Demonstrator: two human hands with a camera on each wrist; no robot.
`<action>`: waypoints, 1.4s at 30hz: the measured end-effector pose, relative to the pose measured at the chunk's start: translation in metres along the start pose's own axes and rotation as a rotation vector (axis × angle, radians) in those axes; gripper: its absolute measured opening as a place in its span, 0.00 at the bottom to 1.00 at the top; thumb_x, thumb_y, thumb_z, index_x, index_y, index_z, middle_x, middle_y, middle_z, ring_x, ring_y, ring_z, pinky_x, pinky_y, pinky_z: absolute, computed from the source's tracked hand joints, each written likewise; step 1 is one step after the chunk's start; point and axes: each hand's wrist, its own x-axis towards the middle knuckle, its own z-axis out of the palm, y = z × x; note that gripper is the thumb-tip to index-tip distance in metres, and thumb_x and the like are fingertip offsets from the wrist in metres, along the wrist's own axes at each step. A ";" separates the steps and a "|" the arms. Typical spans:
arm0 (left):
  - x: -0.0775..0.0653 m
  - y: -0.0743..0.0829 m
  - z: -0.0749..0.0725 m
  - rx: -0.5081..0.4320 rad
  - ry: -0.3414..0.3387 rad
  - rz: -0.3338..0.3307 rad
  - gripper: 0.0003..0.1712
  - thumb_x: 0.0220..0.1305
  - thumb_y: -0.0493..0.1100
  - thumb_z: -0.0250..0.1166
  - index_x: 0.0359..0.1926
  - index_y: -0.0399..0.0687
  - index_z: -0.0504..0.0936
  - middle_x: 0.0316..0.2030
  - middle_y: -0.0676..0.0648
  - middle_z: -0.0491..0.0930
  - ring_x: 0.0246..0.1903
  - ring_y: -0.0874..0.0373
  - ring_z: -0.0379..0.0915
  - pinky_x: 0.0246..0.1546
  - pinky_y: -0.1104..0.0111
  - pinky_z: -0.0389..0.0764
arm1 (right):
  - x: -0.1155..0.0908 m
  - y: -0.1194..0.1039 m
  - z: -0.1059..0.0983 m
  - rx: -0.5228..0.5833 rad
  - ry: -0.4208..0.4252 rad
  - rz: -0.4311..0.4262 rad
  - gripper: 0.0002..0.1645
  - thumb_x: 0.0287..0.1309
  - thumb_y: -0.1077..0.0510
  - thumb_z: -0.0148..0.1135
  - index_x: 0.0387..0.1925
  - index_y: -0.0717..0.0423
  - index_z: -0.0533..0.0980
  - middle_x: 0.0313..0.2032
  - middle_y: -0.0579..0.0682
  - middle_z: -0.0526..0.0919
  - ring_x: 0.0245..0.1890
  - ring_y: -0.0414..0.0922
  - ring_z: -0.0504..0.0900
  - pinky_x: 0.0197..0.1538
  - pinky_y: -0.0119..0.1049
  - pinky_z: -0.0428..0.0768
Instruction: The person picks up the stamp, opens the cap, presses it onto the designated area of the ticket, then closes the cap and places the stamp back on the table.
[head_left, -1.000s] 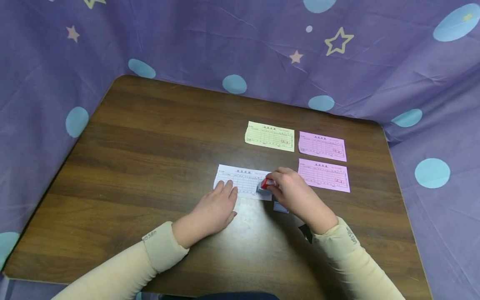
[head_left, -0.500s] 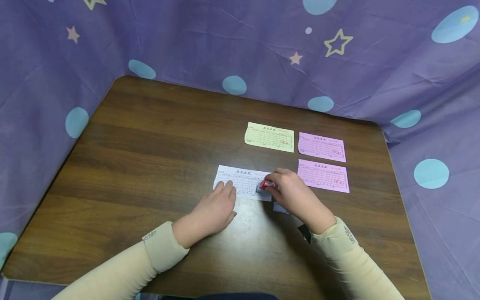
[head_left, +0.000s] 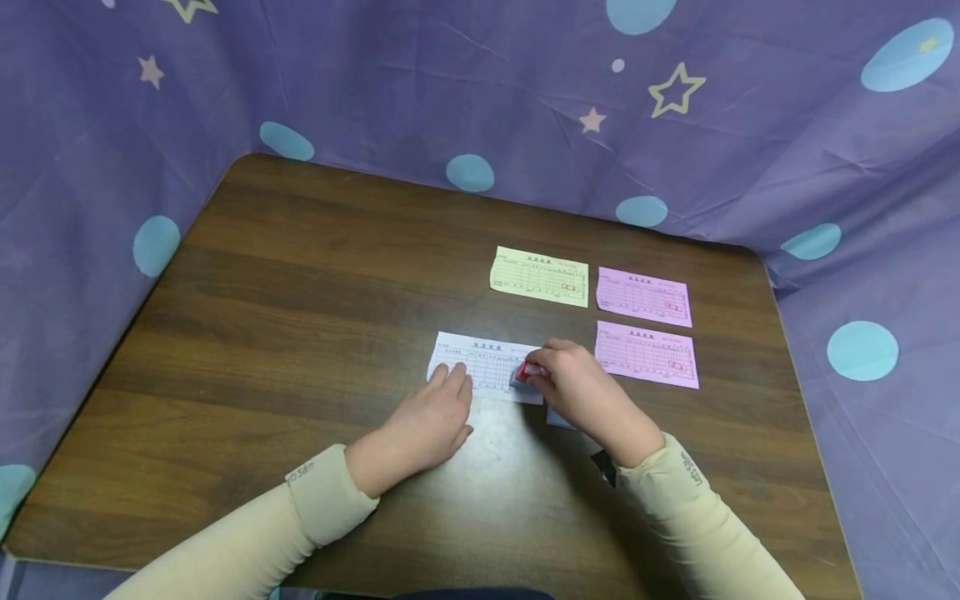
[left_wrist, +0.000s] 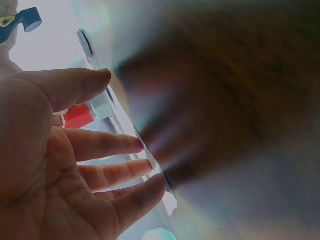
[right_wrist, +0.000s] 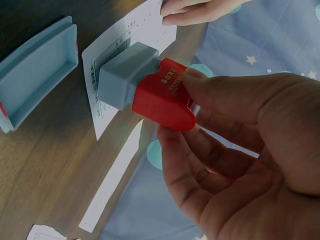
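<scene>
A white printed form (head_left: 491, 354) lies on the table in front of me. My left hand (head_left: 431, 417) rests its outstretched fingertips on the form's left part; the left wrist view shows these fingers nearly straight. Between thumb and fingers, my right hand (head_left: 588, 396) pinches the red handle of a stamp (right_wrist: 162, 95). The stamp's grey base stands at the form's lower right, its underside hidden. Beside that hand on the table is a shallow grey-blue stamp cap (right_wrist: 40, 70), hollow side up and partly covered by the hand in the head view.
Beyond the white form lies a yellow form (head_left: 540, 275). Two pink forms (head_left: 645, 296) lie to the right, one behind the other; these and the yellow one carry red marks at lower right. A purple patterned curtain (head_left: 375, 83) surrounds the brown table (head_left: 247, 292).
My right hand has shifted very slightly left with the stamp, covering a little more of the cap. The left hand and the forms have stayed put.
</scene>
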 end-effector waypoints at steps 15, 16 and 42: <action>0.001 0.000 0.001 0.012 -0.019 -0.003 0.38 0.64 0.50 0.71 0.61 0.22 0.74 0.63 0.28 0.70 0.58 0.35 0.67 0.51 0.53 0.80 | 0.002 -0.002 0.003 -0.018 -0.005 0.006 0.10 0.50 0.71 0.77 0.35 0.64 0.84 0.29 0.50 0.81 0.29 0.46 0.80 0.36 0.43 0.81; 0.001 0.000 0.001 0.011 -0.016 -0.001 0.38 0.64 0.50 0.71 0.61 0.22 0.74 0.63 0.28 0.70 0.58 0.35 0.67 0.51 0.53 0.80 | 0.002 -0.002 0.003 -0.018 -0.006 0.007 0.10 0.50 0.71 0.77 0.35 0.64 0.84 0.29 0.50 0.81 0.30 0.46 0.80 0.36 0.43 0.81; 0.000 -0.001 0.001 0.005 -0.014 -0.003 0.38 0.63 0.50 0.72 0.62 0.22 0.74 0.63 0.28 0.69 0.58 0.36 0.67 0.47 0.54 0.82 | 0.007 0.003 0.004 0.023 -0.023 0.038 0.07 0.50 0.68 0.78 0.30 0.59 0.85 0.26 0.46 0.80 0.27 0.41 0.80 0.32 0.38 0.81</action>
